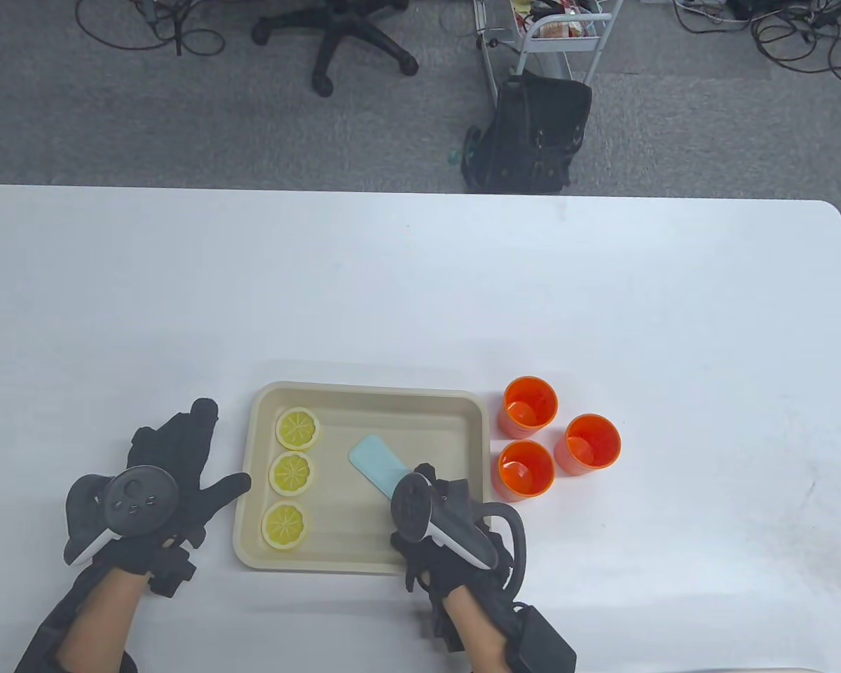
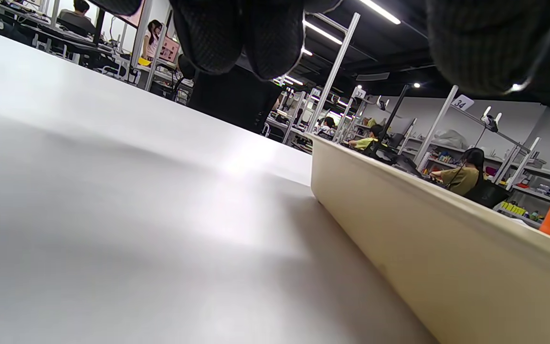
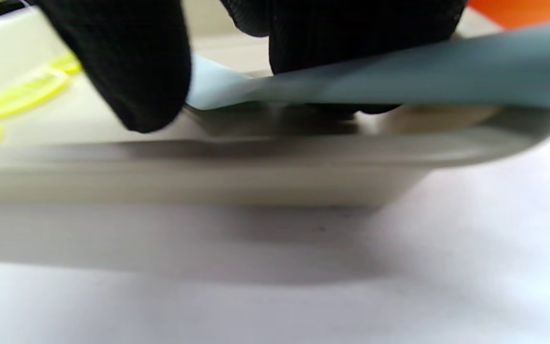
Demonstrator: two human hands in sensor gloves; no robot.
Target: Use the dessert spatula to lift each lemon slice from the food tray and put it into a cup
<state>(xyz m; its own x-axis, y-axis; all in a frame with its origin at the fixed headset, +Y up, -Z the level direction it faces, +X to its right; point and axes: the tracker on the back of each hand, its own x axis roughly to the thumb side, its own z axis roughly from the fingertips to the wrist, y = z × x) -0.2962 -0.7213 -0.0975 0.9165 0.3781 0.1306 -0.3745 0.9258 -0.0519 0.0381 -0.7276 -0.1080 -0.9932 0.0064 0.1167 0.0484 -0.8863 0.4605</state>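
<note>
Progress nil: three yellow lemon slices (image 1: pixel 292 477) lie along the left inside the beige rectangular food tray (image 1: pixel 364 394); three empty orange plastic cups (image 1: pixel 557 445) stand just right of the tray; right hand (image 1: pixel 443 522) fingers (image 3: pixel 127 71) hold the pale-blue flat dessert spatula (image 1: pixel 378 464) inside the tray; left hand (image 1: pixel 158 484), fingers spread, rests on the white bench (image 1: pixel 420 280) just left of the tray.

A white table (image 1: pixel 420 294) bears a beige tray (image 1: pixel 364 564) and three orange cups (image 1: pixel 529 403).

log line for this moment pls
right hand grips spatula in tray | left hand open beside tray | three lemon slices in tray
</note>
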